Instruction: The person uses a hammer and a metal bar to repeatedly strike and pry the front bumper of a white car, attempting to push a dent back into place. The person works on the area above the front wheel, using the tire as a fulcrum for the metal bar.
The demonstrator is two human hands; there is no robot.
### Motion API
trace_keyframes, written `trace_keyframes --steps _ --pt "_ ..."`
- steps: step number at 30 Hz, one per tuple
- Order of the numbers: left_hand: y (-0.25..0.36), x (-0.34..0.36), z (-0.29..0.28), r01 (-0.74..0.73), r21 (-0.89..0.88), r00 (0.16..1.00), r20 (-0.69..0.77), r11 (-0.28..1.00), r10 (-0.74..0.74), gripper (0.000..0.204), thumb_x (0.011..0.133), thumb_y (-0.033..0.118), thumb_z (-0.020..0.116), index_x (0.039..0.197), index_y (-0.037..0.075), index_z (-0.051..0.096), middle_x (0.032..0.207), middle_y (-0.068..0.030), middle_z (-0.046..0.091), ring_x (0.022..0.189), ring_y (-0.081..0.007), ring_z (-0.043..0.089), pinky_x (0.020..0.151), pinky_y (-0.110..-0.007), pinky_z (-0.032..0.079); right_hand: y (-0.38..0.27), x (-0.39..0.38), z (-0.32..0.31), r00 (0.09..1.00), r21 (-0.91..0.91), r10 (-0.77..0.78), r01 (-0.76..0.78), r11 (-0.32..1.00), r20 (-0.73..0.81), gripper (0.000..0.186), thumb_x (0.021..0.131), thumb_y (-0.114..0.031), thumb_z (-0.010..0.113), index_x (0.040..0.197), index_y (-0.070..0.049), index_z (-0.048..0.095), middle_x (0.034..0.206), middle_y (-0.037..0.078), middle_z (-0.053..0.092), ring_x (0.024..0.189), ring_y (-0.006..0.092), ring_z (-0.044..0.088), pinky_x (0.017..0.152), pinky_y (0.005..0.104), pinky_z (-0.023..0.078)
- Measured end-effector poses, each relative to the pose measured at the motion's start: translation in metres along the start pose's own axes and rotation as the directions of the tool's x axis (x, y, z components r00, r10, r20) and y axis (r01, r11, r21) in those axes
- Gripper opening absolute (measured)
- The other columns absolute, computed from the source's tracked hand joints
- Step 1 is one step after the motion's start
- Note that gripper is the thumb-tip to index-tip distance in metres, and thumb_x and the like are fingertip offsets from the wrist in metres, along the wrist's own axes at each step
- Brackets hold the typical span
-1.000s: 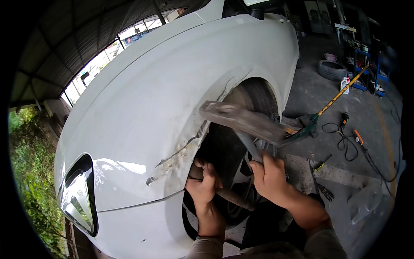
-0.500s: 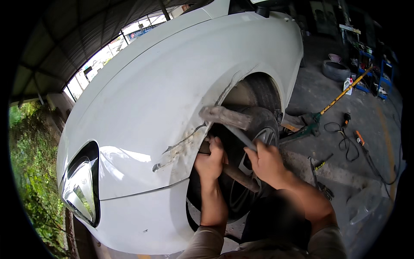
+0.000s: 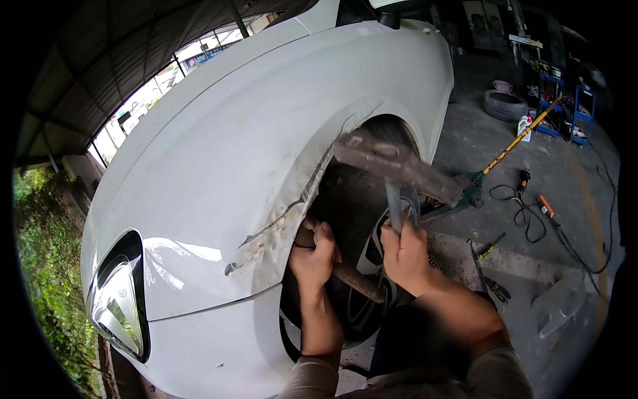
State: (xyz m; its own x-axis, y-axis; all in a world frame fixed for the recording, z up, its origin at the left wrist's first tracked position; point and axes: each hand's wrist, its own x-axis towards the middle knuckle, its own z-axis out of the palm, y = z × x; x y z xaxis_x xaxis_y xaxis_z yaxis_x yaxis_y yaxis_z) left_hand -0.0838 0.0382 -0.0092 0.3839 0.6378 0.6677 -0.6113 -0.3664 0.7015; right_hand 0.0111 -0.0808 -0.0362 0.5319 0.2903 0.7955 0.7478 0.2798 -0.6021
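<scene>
**Hammer [image 3: 399, 166] in the right fingers [image 3: 413, 241], bar [image 3: 360, 282] in the left fingers [image 3: 324, 243], at a dented car [image 3: 252, 133]**

A dark roof [image 3: 100, 73] spans the space far beyond the left fingers, to their upper left. The white car fills most of the view left of and above both sets of fingers; its creases and dents [image 3: 256, 249] lie just left of the left fingers. Plants [image 3: 50, 266] stand well off to the left of those, past the headlight [image 3: 123, 299].

The wheel [image 3: 353, 309] sits below and between the fingers, partly hidden by the bar and both arms. Right of the right fingers, the green jack [image 3: 473, 189] reaches up to a yellow handle; farther beyond are a blue rack [image 3: 583, 120] and a loose tyre [image 3: 505, 105].

The hammer's head, slightly blurred, is up in front of the right fingers and blocks part of the wheel arch; whether it touches the car, I cannot tell. The right fingers wrap firmly round its handle. The left fingers are curled closed round the bar at the arch edge, its free end slanting down to their right.

Smaller things lie on the floor right of the right fingers: a corded tool [image 3: 524, 178], an orange-handled tool [image 3: 546, 205] and, nearer, pliers [image 3: 497, 290].
</scene>
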Motion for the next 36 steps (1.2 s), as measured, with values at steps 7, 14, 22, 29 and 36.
trace_keyframes --steps 7,14,22,29,36 --pt "-0.006 0.017 0.004 0.112 0.085 0.993 0.023 0.990 -0.115 0.011 0.090 0.006 0.057 0.090 0.003 0.046 0.060 -0.0032 0.048 0.040 -0.0103 0.044 0.037 -0.025 0.039 -0.016 0.016 -0.009 0.994 -0.074 0.049 -0.042 0.996 0.098 0.018 0.093 -0.013 0.056 0.086 0.002 0.051 0.055 0.020 0.053 0.052 0.0402 0.059 0.043 0.0414 0.042" --pt "-0.008 0.028 0.014 0.157 0.139 0.987 -0.007 0.978 -0.157 0.026 0.091 0.017 0.059 0.069 0.004 0.053 0.052 -0.0024 0.050 0.041 -0.0114 0.047 0.041 -0.026 0.038 -0.014 0.012 -0.013 0.968 -0.202 0.075 -0.026 0.979 0.238 0.021 0.093 -0.017 0.058 0.092 0.002 0.051 0.057 0.022 0.056 0.055 0.0410 0.059 0.045 0.0417 0.043" --pt "-0.008 0.037 0.017 0.150 0.214 0.986 0.042 0.965 -0.163 0.027 0.090 0.016 0.059 0.067 0.006 0.050 0.053 -0.0008 0.048 0.042 -0.0109 0.045 0.041 -0.026 0.037 0.008 0.025 -0.005 0.975 -0.278 0.062 0.000 0.961 0.215 0.021 0.094 -0.016 0.056 0.084 0.002 0.051 0.054 0.020 0.054 0.052 0.0406 0.059 0.043 0.0426 0.042" --pt "-0.013 0.039 0.019 0.190 0.137 0.981 0.013 0.972 -0.194 0.023 0.088 0.011 0.061 0.069 0.006 0.049 0.056 -0.0009 0.049 0.041 -0.0105 0.046 0.040 -0.026 0.037 0.015 0.009 0.009 0.998 -0.111 0.022 -0.015 0.994 0.062 0.022 0.094 -0.017 0.055 0.084 0.001 0.050 0.057 0.022 0.055 0.056 0.0423 0.059 0.046 0.0438 0.042" --pt "-0.025 0.017 0.016 0.000 0.147 1.000 -0.018 0.989 0.003 0.017 0.089 0.006 0.059 0.077 0.004 0.047 0.057 -0.0021 0.051 0.039 -0.0100 0.046 0.037 -0.025 0.038 -0.018 0.001 -0.012 0.993 -0.104 -0.076 0.085 0.991 0.087 0.025 0.092 -0.021 0.060 0.080 -0.001 0.050 0.061 0.021 0.059 0.055 0.0397 0.060 0.047 0.0447 0.046"
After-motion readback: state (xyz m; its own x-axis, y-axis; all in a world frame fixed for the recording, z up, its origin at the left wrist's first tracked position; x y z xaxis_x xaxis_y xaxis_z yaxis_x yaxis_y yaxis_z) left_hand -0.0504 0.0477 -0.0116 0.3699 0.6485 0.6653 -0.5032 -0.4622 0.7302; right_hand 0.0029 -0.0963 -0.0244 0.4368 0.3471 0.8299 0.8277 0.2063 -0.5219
